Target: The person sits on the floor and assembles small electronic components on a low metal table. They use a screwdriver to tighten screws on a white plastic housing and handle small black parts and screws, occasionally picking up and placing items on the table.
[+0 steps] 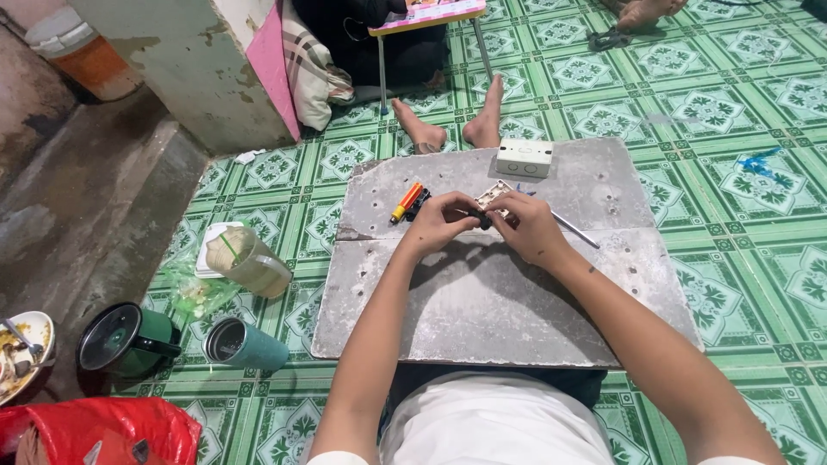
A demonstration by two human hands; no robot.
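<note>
My left hand [438, 222] and my right hand [527, 226] meet over a grey board [482, 301] lying on the floor. Between their fingertips they pinch a small dark part [484, 219], too small to make out. Just behind the fingers lies a pale cover plate [494, 194], partly hidden. A thin metal rod [575, 231] sticks out to the right from under my right hand. An orange-handled tool [406, 202] with a black piece beside it rests left of my left hand. A white plastic box [524, 158] stands at the board's far edge.
Another person's bare feet [452, 125] rest just beyond the board, under a small folding table [426, 17]. A plastic cup with a straw [250, 261], a teal tumbler [243, 343] and a green mug [125, 337] lie left. A red bag [99, 430] sits at bottom left.
</note>
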